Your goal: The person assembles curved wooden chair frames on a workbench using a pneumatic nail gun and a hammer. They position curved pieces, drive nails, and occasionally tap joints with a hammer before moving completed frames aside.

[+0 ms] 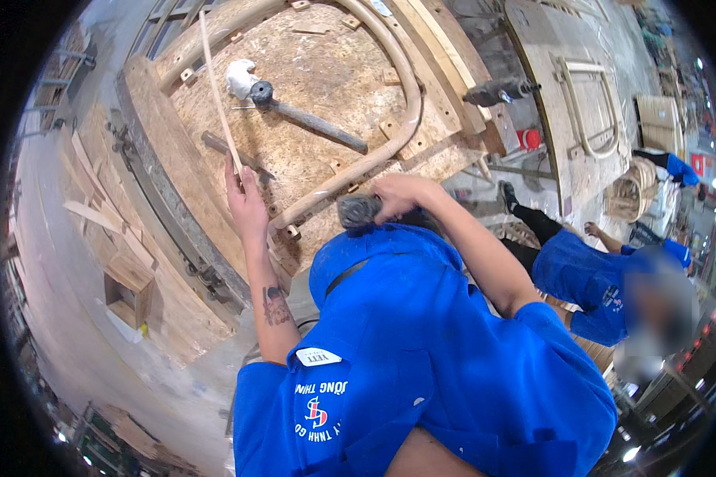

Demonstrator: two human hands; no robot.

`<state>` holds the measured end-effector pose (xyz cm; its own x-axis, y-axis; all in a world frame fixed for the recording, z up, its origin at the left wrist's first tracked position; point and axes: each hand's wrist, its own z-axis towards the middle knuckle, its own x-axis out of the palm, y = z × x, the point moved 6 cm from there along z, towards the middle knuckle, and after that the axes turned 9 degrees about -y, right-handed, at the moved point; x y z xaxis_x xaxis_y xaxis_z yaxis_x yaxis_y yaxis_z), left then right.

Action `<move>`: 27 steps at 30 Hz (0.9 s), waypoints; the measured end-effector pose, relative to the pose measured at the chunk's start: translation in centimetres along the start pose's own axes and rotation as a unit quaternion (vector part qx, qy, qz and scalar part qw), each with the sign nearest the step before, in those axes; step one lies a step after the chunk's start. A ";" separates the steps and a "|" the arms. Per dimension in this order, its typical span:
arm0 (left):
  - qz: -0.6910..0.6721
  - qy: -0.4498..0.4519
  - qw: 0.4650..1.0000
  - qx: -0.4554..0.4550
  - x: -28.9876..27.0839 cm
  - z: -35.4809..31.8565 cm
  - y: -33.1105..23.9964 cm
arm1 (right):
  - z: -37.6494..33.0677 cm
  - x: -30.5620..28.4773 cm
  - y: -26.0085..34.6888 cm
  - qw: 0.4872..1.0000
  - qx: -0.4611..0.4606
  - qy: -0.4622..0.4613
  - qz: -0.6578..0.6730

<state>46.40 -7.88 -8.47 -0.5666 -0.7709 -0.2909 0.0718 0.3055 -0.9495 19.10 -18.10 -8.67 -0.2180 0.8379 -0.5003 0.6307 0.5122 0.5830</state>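
My left hand is closed around the lower end of a thin wooden strip, which slants up across the left side of a curved wooden frame. My right hand grips a dark, rounded tool close to my waist, by the frame's near rail; its exact kind is unclear. Within the frame, a mallet with a black head lies on the particle board. Near my left fingers rests a hammer, partly behind the strip. A crumpled white cloth or glove sits beside the mallet head.
Small wooden blocks surround the frame. A dark power tool lies at the bench's right edge. Farther right, another bench carries a second frame, and a co-worker in blue stands nearby. Wood offcuts lie left.
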 end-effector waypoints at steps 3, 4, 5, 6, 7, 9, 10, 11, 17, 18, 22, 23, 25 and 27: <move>-0.044 0.026 0.996 -0.067 0.6 -0.6 -0.4 | 2.3 -2.4 1.9 0.996 -0.003 -0.037 -0.082; -0.077 0.024 0.994 -0.080 1.0 -0.8 -0.8 | 2.9 -2.7 1.6 0.994 0.002 -0.047 -0.101; -0.109 0.020 0.989 -0.093 1.3 -1.1 -1.2 | 3.1 -3.3 1.4 0.988 0.012 -0.099 -0.121; -0.127 0.039 0.987 -0.095 2.0 -1.1 -1.7 | 3.2 -3.8 1.2 0.978 0.021 -0.149 -0.142; -0.141 0.044 0.984 -0.099 1.7 -1.2 -1.7 | 3.6 -4.3 2.1 0.967 0.019 -0.193 -0.164; -0.166 0.049 0.978 -0.118 0.7 -1.7 -1.4 | 3.0 -4.9 2.9 0.960 -0.002 -0.236 -0.153; -0.182 0.057 0.972 -0.135 1.0 -2.1 -1.6 | 2.6 -5.1 2.5 0.951 -0.018 -0.272 -0.145; -0.198 0.065 0.966 -0.152 1.3 -2.5 -1.9 | 2.3 -5.3 2.2 0.942 -0.035 -0.306 -0.136; -0.204 0.114 0.951 -0.204 0.3 -3.9 -2.9 | 0.7 -4.5 1.2 0.898 -0.111 -0.404 -0.139; -0.197 0.123 0.951 -0.204 0.1 -3.9 -3.1 | 0.6 -4.4 1.1 0.888 -0.118 -0.422 -0.143; -0.175 0.144 0.953 -0.203 0.0 -4.2 -3.7 | 0.9 -4.2 0.7 0.879 -0.109 -0.430 -0.176; -0.166 0.146 0.954 -0.201 0.0 -4.3 -3.7 | 1.0 -4.2 0.7 0.878 -0.104 -0.430 -0.183; -0.148 0.152 0.957 -0.196 0.3 -4.2 -3.7 | 1.4 -4.1 0.4 0.884 -0.089 -0.419 -0.186; -0.153 0.157 0.956 -0.197 0.6 -4.3 -3.7 | 1.8 -3.9 0.0 0.897 -0.066 -0.398 -0.178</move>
<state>42.27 -7.07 -4.65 -0.7337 -0.6718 0.1022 -0.4169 0.3262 -0.8484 21.27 -21.74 -7.89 0.2465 0.2430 -0.9382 0.5216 0.7826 0.3397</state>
